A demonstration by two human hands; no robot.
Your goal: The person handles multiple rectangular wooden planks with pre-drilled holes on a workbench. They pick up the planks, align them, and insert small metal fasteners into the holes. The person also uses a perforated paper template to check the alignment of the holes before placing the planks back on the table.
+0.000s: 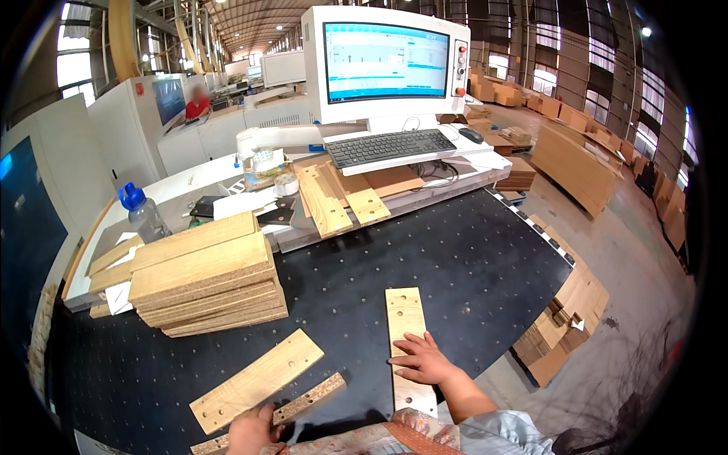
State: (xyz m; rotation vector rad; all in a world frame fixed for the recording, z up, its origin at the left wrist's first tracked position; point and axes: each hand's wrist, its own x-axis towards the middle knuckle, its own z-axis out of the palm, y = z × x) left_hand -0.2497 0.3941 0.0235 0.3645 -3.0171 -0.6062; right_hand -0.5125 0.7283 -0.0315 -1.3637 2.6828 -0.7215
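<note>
My left hand (254,431) is closed round a narrow wooden board (309,400) tilted up on its long side, its chipboard edge with drilled holes showing. Just beyond it a second drilled board (258,378) lies flat and slanted on the black table (341,265). My right hand (421,359) rests with spread fingers on a third board (404,309), which lies lengthwise away from me and has holes near both ends. Part of the left hand's grip is hidden by the hand itself and my clothing.
A stack of boards (208,280) stands at the left, near a blue-capped bottle (144,212). Beyond the table are two drilled boards (322,201), a keyboard (390,148), a mouse (470,135) and a monitor (387,61). Panels (561,326) are piled at the right; a person (197,105) sits far off.
</note>
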